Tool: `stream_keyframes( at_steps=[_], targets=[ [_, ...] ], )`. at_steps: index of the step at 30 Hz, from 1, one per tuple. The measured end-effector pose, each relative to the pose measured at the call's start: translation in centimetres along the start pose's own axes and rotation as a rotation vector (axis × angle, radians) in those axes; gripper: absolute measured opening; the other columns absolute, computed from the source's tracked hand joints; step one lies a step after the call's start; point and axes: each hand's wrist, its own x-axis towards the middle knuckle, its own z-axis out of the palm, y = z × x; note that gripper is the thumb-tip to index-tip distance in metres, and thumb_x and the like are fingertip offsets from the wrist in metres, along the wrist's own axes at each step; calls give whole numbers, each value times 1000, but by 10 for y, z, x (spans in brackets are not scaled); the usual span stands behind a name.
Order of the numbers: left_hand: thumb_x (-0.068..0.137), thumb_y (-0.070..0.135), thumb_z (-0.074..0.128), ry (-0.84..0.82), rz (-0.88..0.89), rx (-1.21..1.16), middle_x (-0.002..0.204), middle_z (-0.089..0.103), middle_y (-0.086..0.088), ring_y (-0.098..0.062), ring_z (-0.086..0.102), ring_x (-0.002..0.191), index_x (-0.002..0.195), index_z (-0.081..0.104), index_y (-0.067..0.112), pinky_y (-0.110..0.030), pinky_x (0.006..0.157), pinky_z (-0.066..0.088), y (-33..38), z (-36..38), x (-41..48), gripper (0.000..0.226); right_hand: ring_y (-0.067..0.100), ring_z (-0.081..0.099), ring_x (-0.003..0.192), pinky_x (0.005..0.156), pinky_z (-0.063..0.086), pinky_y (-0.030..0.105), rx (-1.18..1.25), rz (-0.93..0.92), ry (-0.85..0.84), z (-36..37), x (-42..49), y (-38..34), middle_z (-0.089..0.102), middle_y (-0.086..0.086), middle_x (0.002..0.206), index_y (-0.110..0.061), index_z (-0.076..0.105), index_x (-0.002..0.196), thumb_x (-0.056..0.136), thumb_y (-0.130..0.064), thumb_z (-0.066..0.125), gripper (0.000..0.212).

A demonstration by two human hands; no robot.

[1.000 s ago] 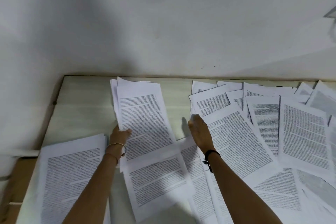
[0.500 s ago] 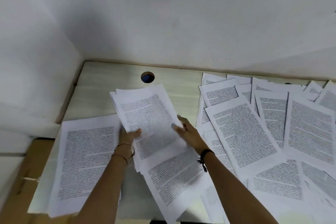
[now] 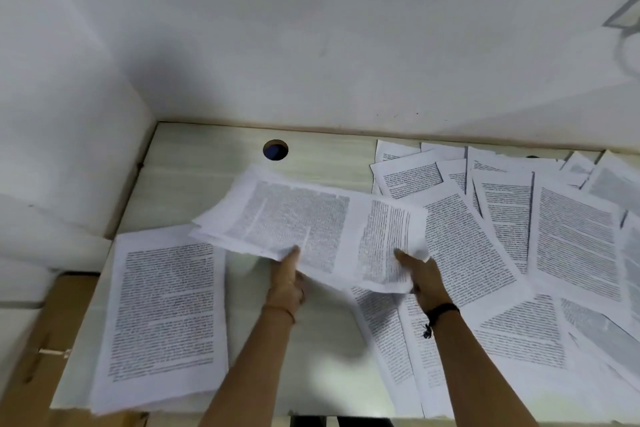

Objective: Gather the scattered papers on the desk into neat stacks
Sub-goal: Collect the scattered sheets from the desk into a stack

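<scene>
change: bundle of papers [image 3: 311,229] was lifted off the desk [image 3: 207,166] and turned sideways | hands: its near edge is pinched by left hand [image 3: 287,282] and right hand [image 3: 420,276] | left to do: loose sheets [image 3: 571,239] at the right

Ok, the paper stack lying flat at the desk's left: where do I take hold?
Take the paper stack by its near short edge, coming from the desk's front: it lies flat, and its near left corner seems to overhang the edge, letting fingers slip underneath. The left hand and right hand now hold lifted sheets.
</scene>
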Motion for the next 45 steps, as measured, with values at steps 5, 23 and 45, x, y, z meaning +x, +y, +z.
stream_keyframes(
  at_steps=[5,23,45],
  targets=[
    [73,3,73,153,228,107,139,46,-15,-31,49,124,141,29,3,-33,101,44,9,-23,14,81,29,62,97,83,52,38,-327,-32,320,-19,17,-5,64,15,115,-6,55,120,79,-15,77,48],
    [94,1,29,431,415,666,135,48,-20,-28,50,111,138,36,2,-34,87,37,60,-22,67,45,27,60,69,58,39,27,-575,-215,402,69,10,31,58,9,76,-5,52,132,102,-11,34,35],
    [92,5,50,125,247,470,118,58,-19,-35,57,107,126,47,0,-31,79,48,37,-39,61,34,31,58,114,90,43,33,-1040,-300,-231,84,71,-51,60,15,123,-5,53,126,98,-30,48,37]
  ],
)
